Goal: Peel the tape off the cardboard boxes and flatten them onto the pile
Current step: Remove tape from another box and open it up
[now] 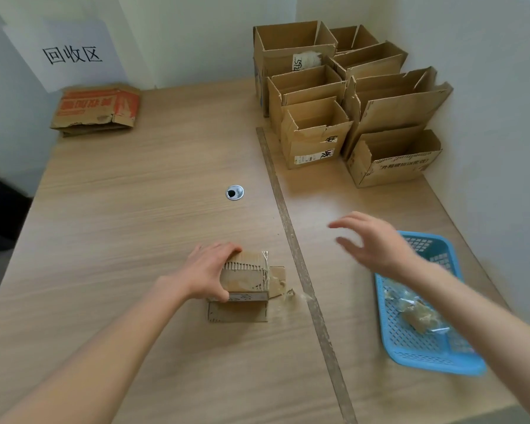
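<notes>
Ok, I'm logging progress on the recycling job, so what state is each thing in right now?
small box: partly collapsed, tape still on, gripped by left hand
right hand: open, above table, holding nothing
blue basket: holds peeled tape scraps
upright boxes: open-topped, not flattened
flattened pile: flat, below the sign

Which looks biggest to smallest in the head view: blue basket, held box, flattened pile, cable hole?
1. Blue basket, though nearness inflates it.
2-3. Flattened pile and held box look alike; unsure.
4. Cable hole.
</notes>
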{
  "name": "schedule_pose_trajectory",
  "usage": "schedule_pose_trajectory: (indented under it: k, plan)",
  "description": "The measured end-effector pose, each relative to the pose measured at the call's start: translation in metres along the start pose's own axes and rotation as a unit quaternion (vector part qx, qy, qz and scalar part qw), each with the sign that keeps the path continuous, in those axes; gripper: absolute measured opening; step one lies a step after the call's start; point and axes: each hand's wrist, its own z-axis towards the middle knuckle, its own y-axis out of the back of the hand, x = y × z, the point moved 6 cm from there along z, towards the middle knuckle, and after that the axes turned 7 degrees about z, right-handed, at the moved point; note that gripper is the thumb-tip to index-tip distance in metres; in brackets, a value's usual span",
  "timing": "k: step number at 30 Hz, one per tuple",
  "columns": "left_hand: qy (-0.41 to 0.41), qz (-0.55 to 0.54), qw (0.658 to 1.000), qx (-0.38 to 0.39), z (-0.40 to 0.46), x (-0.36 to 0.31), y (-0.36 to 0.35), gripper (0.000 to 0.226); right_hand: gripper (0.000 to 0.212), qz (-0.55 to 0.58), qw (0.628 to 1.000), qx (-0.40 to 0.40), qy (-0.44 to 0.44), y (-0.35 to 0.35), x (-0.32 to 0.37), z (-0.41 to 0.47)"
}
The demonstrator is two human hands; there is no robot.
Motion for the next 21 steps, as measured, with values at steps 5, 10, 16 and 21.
schedule_pose_trajectory:
  k: [5, 10, 16, 21]
  plan:
    - [-0.031, 0.010, 0.998, -0.053, 0.005, -0.015, -0.010, 0.114, 0.043, 0.003, 0.978, 0.129, 0.166, -0.105, 0.090, -0.003]
    - [-0.055, 0.004, 0.994, -0.094, 0.007, -0.025, -0.031, 0.109, 0.023, 0.013, 0.984, 0.076, 0.164, -0.129, 0.091, -0.004]
    - [-0.057, -0.005, 0.992, -0.116, 0.004, -0.026, -0.031, 0.105, 0.015, -0.034, 0.972, 0.138, 0.187, -0.131, 0.097, 0.015]
    - [-0.049, -0.025, 0.991, -0.121, -0.002, -0.023, -0.027, 0.104, 0.014, -0.031, 0.951, 0.238, 0.195, -0.137, 0.107, 0.029]
